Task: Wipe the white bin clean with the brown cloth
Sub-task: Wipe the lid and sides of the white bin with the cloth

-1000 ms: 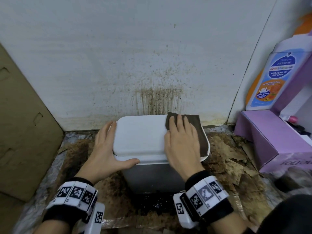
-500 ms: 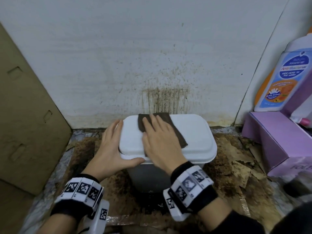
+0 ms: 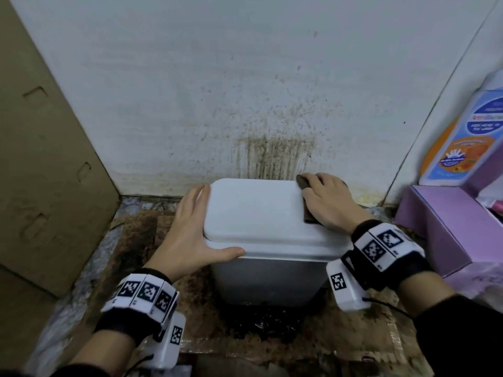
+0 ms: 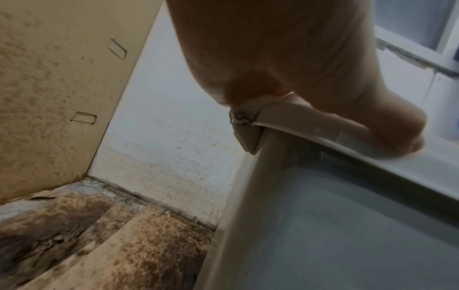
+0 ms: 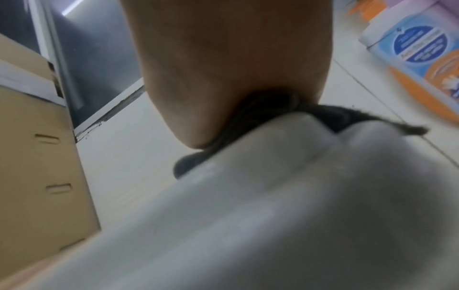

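Right now the white plastic bin [image 3: 261,213] stands on the dirty brown floor [image 3: 136,240] by the stained white wall [image 3: 245,91]. The left hand [image 3: 190,235] lies flat on the bin's left side, fingers straight. The right hand [image 3: 326,202] presses the dark brown cloth [image 3: 306,210] on the lid's far right corner, fingers bent a little.

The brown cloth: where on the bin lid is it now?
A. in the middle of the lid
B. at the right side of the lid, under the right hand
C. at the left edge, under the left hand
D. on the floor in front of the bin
B: the right hand presses the cloth flat on the right side of the lid; the left hand only steadies the left edge.
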Demonstrator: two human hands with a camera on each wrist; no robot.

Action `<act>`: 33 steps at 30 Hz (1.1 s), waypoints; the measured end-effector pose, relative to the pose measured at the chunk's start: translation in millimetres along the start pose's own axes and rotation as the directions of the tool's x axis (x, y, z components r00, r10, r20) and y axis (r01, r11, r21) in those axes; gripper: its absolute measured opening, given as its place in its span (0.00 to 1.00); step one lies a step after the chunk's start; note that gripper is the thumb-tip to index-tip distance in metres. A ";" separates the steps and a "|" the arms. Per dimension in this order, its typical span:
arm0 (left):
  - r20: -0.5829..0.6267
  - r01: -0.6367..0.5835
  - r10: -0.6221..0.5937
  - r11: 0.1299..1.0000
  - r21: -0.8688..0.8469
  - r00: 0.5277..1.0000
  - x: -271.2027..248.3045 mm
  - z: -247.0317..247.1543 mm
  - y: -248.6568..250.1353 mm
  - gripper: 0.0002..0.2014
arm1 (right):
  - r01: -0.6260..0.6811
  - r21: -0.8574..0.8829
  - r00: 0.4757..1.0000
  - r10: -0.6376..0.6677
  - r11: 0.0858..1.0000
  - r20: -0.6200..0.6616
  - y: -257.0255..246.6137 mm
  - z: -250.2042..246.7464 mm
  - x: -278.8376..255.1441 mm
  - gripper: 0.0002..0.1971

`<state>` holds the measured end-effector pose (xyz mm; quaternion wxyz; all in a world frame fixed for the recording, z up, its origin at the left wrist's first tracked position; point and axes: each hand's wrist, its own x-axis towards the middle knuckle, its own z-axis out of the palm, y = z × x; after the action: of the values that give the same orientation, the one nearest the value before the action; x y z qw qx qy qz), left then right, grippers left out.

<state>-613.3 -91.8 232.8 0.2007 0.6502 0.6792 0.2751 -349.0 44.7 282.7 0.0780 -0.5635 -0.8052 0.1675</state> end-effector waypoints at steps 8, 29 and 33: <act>-0.006 -0.003 0.003 1.000 -0.004 1.000 0.7 1.1 0.0 0.68 | 0.162 -0.037 0.976 -0.154 0.986 0.151 -109.6 41.1 23.9 0.24; 0.106 0.020 -0.025 0.999 0.045 0.994 -2.2 -12.0 4.9 0.74 | 0.128 -0.153 0.974 -0.153 0.980 -0.167 3.0 30.0 -57.2 0.33; 0.110 0.030 -0.036 0.998 0.055 0.993 0.4 -10.9 1.8 0.75 | 0.106 -0.153 0.972 -0.135 0.983 -0.194 -43.8 44.1 -59.0 0.36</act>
<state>-618.8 -92.6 242.4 0.2253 0.6584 0.6845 0.2172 -380.7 -31.9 261.1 0.1301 -0.5320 -0.8354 0.0462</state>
